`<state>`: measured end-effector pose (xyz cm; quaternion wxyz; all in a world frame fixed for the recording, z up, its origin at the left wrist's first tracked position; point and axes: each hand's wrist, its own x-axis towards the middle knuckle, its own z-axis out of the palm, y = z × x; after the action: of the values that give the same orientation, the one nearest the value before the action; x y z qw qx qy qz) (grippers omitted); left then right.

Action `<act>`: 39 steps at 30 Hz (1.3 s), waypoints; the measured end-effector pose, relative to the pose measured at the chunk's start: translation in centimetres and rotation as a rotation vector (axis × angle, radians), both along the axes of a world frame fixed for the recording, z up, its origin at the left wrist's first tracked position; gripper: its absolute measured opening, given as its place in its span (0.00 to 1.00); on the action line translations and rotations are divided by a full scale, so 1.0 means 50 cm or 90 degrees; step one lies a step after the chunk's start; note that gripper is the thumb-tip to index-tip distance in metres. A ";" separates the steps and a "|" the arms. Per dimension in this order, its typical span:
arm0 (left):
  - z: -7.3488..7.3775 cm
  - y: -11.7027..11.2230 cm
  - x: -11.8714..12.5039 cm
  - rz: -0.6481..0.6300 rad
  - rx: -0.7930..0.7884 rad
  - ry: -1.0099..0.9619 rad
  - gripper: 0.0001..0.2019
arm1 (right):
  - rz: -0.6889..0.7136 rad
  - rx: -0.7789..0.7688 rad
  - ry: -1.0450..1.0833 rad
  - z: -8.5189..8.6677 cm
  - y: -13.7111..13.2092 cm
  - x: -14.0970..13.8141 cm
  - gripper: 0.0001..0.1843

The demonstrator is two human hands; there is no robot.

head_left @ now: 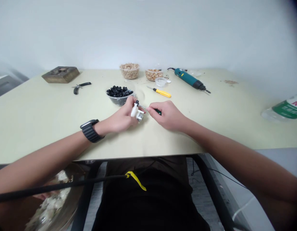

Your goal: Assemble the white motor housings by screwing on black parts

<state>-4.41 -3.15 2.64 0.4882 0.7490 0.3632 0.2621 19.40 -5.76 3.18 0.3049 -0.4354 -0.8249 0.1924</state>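
My left grip [122, 116] pinches a white-and-metal assembly [137, 113]; my right grip [166, 116] pinches a dark-handled screwdriver [158, 111], its long axis pointing left, tip at the assembly.

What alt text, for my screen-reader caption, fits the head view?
A person at a pale table holds a white-and-metal part in the left hand, touching it with a thin dark-handled tool in the right hand. Nearby are a clear bowl of black pieces, a yellow-handled screwdriver and a teal power tool.
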 end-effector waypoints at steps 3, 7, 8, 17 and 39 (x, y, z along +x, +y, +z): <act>-0.001 0.001 0.000 -0.006 0.005 0.006 0.30 | 0.012 -0.074 0.027 0.006 0.003 -0.002 0.23; -0.004 0.005 0.001 -0.001 0.019 -0.009 0.30 | 0.011 -0.104 0.023 0.005 0.010 -0.003 0.22; -0.005 0.006 0.002 0.004 0.015 -0.014 0.30 | 0.007 -0.074 0.017 0.002 0.011 -0.003 0.21; -0.002 0.002 0.007 -0.002 -0.001 -0.029 0.31 | -0.092 0.173 -0.380 -0.011 -0.006 -0.009 0.19; -0.002 0.005 0.006 -0.056 0.197 0.042 0.28 | 0.095 -0.245 0.034 -0.003 0.018 0.003 0.26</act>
<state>-4.13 -2.89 2.52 0.3660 0.8387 0.3008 0.2686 19.57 -4.84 3.05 0.2231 -0.4179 -0.7944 0.3801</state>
